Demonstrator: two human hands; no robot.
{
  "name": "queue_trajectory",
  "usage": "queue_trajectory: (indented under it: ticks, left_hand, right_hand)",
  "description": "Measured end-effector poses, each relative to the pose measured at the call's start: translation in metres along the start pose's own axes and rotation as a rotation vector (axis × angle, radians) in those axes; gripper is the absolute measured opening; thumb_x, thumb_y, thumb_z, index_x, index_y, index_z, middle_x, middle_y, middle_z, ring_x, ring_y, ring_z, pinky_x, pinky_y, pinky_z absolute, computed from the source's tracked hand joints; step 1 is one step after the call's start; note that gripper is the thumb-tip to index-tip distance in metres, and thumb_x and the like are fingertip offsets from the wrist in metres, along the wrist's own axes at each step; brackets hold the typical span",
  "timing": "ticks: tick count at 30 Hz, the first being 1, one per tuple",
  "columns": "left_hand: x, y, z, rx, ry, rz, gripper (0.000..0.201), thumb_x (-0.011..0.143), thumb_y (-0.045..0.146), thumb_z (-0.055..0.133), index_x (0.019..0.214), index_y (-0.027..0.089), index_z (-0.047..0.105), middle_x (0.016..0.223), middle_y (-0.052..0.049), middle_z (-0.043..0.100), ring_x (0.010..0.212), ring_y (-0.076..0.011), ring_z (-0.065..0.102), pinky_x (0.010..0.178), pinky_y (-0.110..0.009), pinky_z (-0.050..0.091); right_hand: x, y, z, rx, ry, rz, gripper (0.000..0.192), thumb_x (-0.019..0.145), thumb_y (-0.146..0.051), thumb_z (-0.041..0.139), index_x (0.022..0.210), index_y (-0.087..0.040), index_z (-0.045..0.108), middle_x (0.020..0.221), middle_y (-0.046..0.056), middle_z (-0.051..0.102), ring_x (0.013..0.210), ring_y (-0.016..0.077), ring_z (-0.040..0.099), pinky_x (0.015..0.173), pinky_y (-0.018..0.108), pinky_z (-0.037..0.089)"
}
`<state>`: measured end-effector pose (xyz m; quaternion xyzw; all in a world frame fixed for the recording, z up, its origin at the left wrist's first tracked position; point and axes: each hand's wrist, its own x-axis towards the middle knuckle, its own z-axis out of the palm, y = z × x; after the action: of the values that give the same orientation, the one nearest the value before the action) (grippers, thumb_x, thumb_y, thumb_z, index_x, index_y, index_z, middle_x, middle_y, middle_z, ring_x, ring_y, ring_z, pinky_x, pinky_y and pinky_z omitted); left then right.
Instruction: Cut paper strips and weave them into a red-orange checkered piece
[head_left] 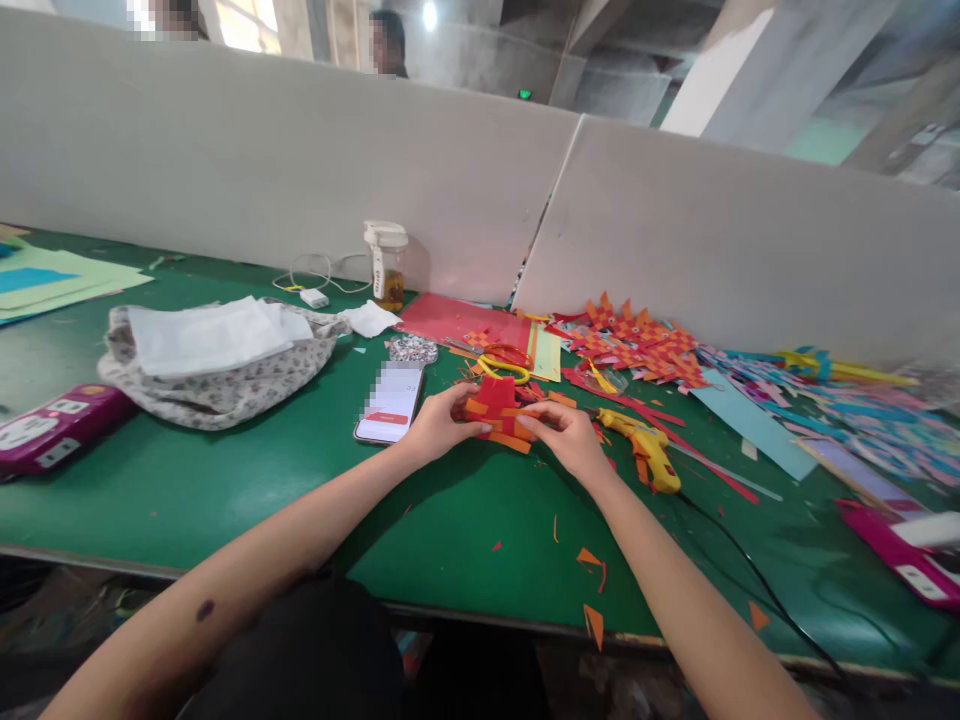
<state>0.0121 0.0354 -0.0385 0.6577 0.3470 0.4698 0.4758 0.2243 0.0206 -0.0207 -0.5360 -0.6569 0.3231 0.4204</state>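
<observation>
Between my two hands is a weave of red and orange paper strips (498, 405), with loose strip ends sticking out at its edges. My left hand (444, 424) pinches its left side, thumb in front. On its right side, my right hand (568, 434) grips an orange strip end between thumb and fingers. Yellow-handled scissors (504, 368) lie just behind the weave. Right of my right hand rests a yellow glue gun (643, 450) with a black cord. A lit phone (390, 402) lies beside my left hand.
Finished red-orange woven pieces (637, 335) are heaped at the back right, near piled coloured strips (847, 410). A jar of amber liquid (387, 268) stands by the white partition (300, 170). A patterned cloth bag (217, 385) lies left. Orange scraps (592, 625) dot the green table (450, 540).
</observation>
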Motion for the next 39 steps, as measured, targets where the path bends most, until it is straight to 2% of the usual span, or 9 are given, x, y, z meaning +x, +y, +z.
queue_trajectory:
  ticks: [3,7,12,18,22,26,30,35,39]
  left_hand:
    - [-0.001,-0.006,-0.003,-0.017,-0.020,-0.003,0.046,0.065,0.017,0.070,0.107,0.017,0.052,0.105,-0.008,0.065,0.088,-0.0181,0.065,0.084,-0.036,0.052]
    - [-0.003,-0.003,-0.004,0.025,-0.013,-0.018,0.040,0.068,0.017,0.067,0.105,0.015,0.054,0.099,-0.008,0.067,0.083,-0.0176,0.065,0.080,-0.035,0.053]
    - [-0.004,0.000,-0.002,0.049,-0.007,0.007,0.034,0.068,0.020,0.068,0.100,0.016,0.057,0.095,-0.007,0.068,0.085,-0.0180,0.065,0.081,-0.034,0.052]
    - [-0.003,-0.002,-0.004,0.029,-0.022,0.014,0.032,0.067,0.025,0.070,0.096,0.016,0.059,0.093,-0.007,0.068,0.083,-0.0170,0.066,0.079,-0.032,0.053]
    - [-0.004,0.005,-0.003,0.056,0.000,0.023,0.031,0.068,0.030,0.069,0.094,0.016,0.060,0.091,-0.007,0.069,0.081,-0.0168,0.066,0.076,-0.031,0.053]
    - [-0.005,0.009,-0.002,0.082,-0.005,0.025,0.029,0.072,0.033,0.066,0.095,0.016,0.060,0.092,-0.007,0.069,0.080,-0.0166,0.066,0.073,-0.029,0.053]
    - [-0.006,0.011,-0.001,0.144,0.042,0.017,0.030,0.075,0.039,0.062,0.096,0.017,0.062,0.089,-0.006,0.070,0.078,-0.0173,0.066,0.071,-0.029,0.053]
    - [-0.005,0.018,-0.003,0.184,0.191,0.003,0.029,0.079,0.040,0.056,0.093,0.016,0.067,0.092,-0.007,0.071,0.083,-0.0189,0.065,0.075,-0.030,0.051]
    - [-0.005,0.022,-0.004,0.152,0.158,0.008,0.030,0.079,0.038,0.057,0.100,0.018,0.067,0.098,-0.007,0.070,0.088,-0.0186,0.065,0.078,-0.030,0.051]
  right_hand:
    - [-0.002,-0.004,-0.002,-0.039,0.008,-0.026,0.031,0.068,-0.045,0.067,0.082,-0.018,0.068,0.084,0.006,0.071,0.071,0.0197,0.064,0.066,0.033,0.052]
    - [-0.004,-0.012,-0.004,-0.037,0.018,-0.067,0.030,0.069,-0.043,0.067,0.087,-0.019,0.069,0.088,0.006,0.071,0.079,0.0209,0.066,0.069,0.032,0.052]
    - [-0.005,-0.012,-0.004,-0.137,0.044,-0.109,0.023,0.071,-0.041,0.064,0.076,-0.019,0.070,0.084,0.006,0.072,0.077,0.0216,0.066,0.070,0.033,0.052]
    - [-0.007,-0.013,-0.004,-0.257,0.088,-0.246,0.017,0.074,-0.036,0.062,0.076,-0.021,0.070,0.083,0.005,0.071,0.077,0.0201,0.066,0.068,0.032,0.052]
    - [-0.010,-0.015,0.000,-0.238,0.052,-0.201,0.026,0.069,-0.041,0.067,0.083,-0.020,0.067,0.088,0.006,0.070,0.080,0.0213,0.066,0.070,0.033,0.053]
    - [-0.011,-0.012,0.006,-0.162,-0.046,-0.130,0.038,0.065,-0.042,0.070,0.096,-0.021,0.061,0.094,0.006,0.070,0.083,0.0225,0.067,0.073,0.034,0.053]
    - [-0.010,-0.007,0.008,-0.171,-0.038,-0.131,0.030,0.068,-0.041,0.067,0.088,-0.021,0.060,0.090,0.006,0.071,0.084,0.0240,0.067,0.074,0.035,0.052]
    - [-0.007,-0.003,0.003,-0.219,0.005,-0.105,0.032,0.066,-0.046,0.067,0.082,-0.019,0.062,0.077,0.005,0.071,0.071,0.0234,0.067,0.066,0.035,0.053]
    - [-0.007,-0.002,0.002,-0.192,0.002,-0.106,0.033,0.067,-0.046,0.066,0.085,-0.019,0.063,0.078,0.005,0.070,0.069,0.0223,0.066,0.064,0.034,0.053]
